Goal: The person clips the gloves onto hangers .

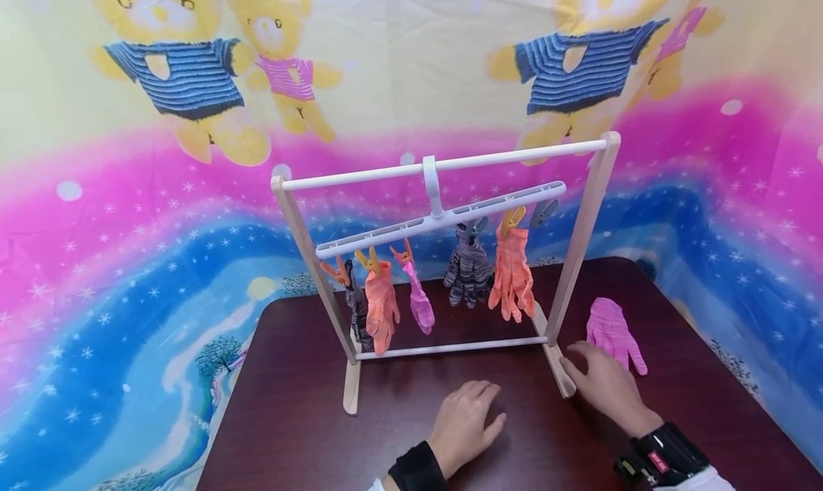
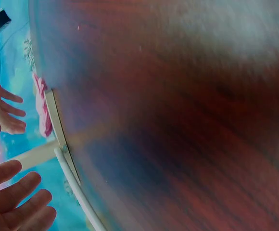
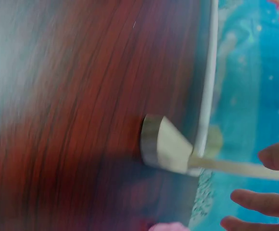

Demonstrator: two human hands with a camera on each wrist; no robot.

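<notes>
My left hand (image 1: 466, 423) is over the table in front of the drying rack, its fingers relaxed and holding nothing. My right hand (image 1: 606, 385) hovers by the rack's right foot (image 1: 558, 373), fingers loosely bent, with nothing in them. Just beyond it lies a pink knit glove (image 1: 614, 326) on the table, partly covered by that hand in the head view. From the rack's top bar hangs a white hanger (image 1: 392, 232). Clothespins on it hold a grey glove (image 1: 468, 266), an orange glove (image 1: 512, 273) and, at the left, a folded-looking pink glove (image 1: 419, 301).
Another orange glove (image 1: 381, 309) and a dark glove (image 1: 357, 305) hang at the hanger's left end. A grey-blue clothespin (image 1: 544, 212) at its right end holds no glove. The rack's lower bar (image 1: 450, 349) spans the dark wooden table (image 1: 308, 448). A printed cloth (image 1: 398, 62) stands behind.
</notes>
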